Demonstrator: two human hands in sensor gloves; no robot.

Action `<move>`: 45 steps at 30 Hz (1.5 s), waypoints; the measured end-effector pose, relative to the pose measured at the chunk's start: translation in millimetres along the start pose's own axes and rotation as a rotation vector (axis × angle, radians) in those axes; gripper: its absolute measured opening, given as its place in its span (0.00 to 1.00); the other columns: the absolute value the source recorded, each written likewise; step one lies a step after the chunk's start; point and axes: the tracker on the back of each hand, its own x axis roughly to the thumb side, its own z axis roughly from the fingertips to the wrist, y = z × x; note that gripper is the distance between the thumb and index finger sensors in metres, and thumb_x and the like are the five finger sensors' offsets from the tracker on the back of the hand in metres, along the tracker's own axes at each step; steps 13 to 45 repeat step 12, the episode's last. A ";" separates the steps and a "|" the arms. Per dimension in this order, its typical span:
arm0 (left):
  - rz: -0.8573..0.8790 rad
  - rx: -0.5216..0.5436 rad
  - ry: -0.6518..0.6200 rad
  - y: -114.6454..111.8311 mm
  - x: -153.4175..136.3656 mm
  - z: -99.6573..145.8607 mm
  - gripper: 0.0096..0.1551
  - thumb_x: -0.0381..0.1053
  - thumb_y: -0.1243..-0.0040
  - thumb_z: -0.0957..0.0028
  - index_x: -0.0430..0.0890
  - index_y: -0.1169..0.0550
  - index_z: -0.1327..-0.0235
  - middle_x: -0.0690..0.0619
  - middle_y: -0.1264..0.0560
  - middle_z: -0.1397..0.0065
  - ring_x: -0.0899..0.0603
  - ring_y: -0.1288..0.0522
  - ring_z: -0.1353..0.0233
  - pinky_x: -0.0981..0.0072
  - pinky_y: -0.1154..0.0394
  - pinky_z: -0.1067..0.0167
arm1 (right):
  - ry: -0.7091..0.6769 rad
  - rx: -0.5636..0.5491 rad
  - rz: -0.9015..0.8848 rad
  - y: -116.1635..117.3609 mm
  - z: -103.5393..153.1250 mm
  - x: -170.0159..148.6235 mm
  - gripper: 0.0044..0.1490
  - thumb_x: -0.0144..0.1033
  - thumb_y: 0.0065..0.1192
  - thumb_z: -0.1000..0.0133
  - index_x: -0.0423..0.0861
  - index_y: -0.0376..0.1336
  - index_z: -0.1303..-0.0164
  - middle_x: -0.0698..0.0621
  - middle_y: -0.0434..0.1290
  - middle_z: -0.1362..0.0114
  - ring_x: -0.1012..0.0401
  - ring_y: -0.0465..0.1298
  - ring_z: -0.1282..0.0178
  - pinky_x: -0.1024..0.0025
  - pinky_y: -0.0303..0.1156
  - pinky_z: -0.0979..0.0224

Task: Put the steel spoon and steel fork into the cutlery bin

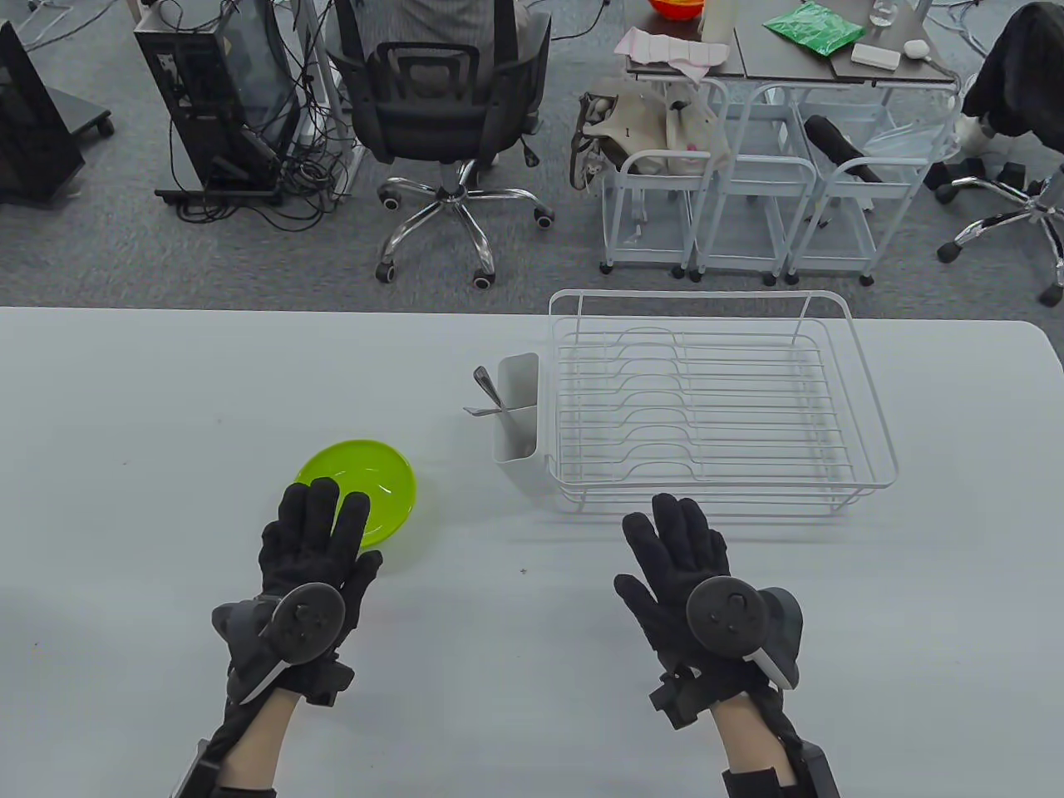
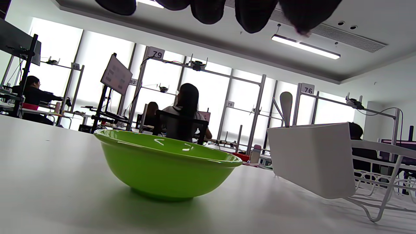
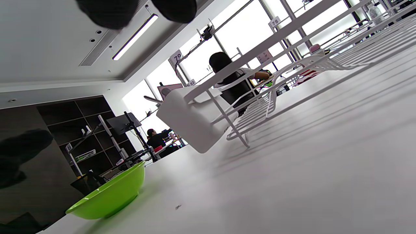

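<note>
The white cutlery bin [image 1: 517,409] hangs on the left side of the white wire dish rack [image 1: 715,399]. Two steel pieces of cutlery stand in it: one [image 1: 485,382] leans up and left, the other [image 1: 480,410] sticks out to the left. In the left wrist view a spoon end [image 2: 286,107] rises above the bin [image 2: 312,159]. The bin also shows in the right wrist view [image 3: 188,122]. My left hand [image 1: 314,540] lies flat and open on the table beside the green bowl. My right hand [image 1: 677,557] lies flat and open in front of the rack. Both hold nothing.
A green bowl [image 1: 366,489] sits on the table just beyond my left fingers; it shows in the left wrist view [image 2: 169,162] and the right wrist view [image 3: 110,195]. Beyond the table's far edge stand an office chair [image 1: 449,125] and white carts [image 1: 731,199].
</note>
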 end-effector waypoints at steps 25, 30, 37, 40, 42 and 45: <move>0.031 -0.009 0.027 -0.3 -6.6 -2.0 0.37 0.64 0.58 0.41 0.60 0.40 0.16 0.48 0.48 0.07 0.35 0.52 0.11 0.34 0.45 0.22 | 0.017 -0.017 -0.007 -6.2 0.4 -3.2 0.44 0.53 0.53 0.43 0.50 0.51 0.16 0.45 0.41 0.12 0.45 0.37 0.12 0.38 0.38 0.21; 0.031 -0.009 0.027 -0.3 -6.6 -2.0 0.37 0.64 0.58 0.41 0.60 0.40 0.16 0.48 0.48 0.07 0.35 0.52 0.11 0.34 0.45 0.22 | 0.017 -0.017 -0.007 -6.2 0.4 -3.2 0.44 0.53 0.53 0.43 0.50 0.51 0.16 0.45 0.41 0.12 0.45 0.37 0.12 0.38 0.38 0.21; 0.031 -0.009 0.027 -0.3 -6.6 -2.0 0.37 0.64 0.58 0.41 0.60 0.40 0.16 0.48 0.48 0.07 0.35 0.52 0.11 0.34 0.45 0.22 | 0.017 -0.017 -0.007 -6.2 0.4 -3.2 0.44 0.53 0.53 0.43 0.50 0.51 0.16 0.45 0.41 0.12 0.45 0.37 0.12 0.38 0.38 0.21; 0.031 -0.009 0.027 -0.3 -6.6 -2.0 0.37 0.64 0.58 0.41 0.60 0.40 0.16 0.48 0.48 0.07 0.35 0.52 0.11 0.34 0.45 0.22 | 0.017 -0.017 -0.007 -6.2 0.4 -3.2 0.44 0.53 0.53 0.43 0.50 0.51 0.16 0.45 0.41 0.12 0.45 0.37 0.12 0.38 0.38 0.21; 0.031 -0.009 0.027 -0.3 -6.6 -2.0 0.37 0.64 0.58 0.41 0.60 0.40 0.16 0.48 0.48 0.07 0.35 0.52 0.11 0.34 0.45 0.22 | 0.017 -0.017 -0.007 -6.2 0.4 -3.2 0.44 0.53 0.53 0.43 0.50 0.51 0.16 0.45 0.41 0.12 0.45 0.37 0.12 0.38 0.38 0.21; 0.031 -0.009 0.027 -0.3 -6.6 -2.0 0.37 0.64 0.58 0.41 0.60 0.40 0.16 0.48 0.48 0.07 0.35 0.52 0.11 0.34 0.45 0.22 | 0.017 -0.017 -0.007 -6.2 0.4 -3.2 0.44 0.53 0.53 0.43 0.50 0.51 0.16 0.45 0.41 0.12 0.45 0.37 0.12 0.38 0.38 0.21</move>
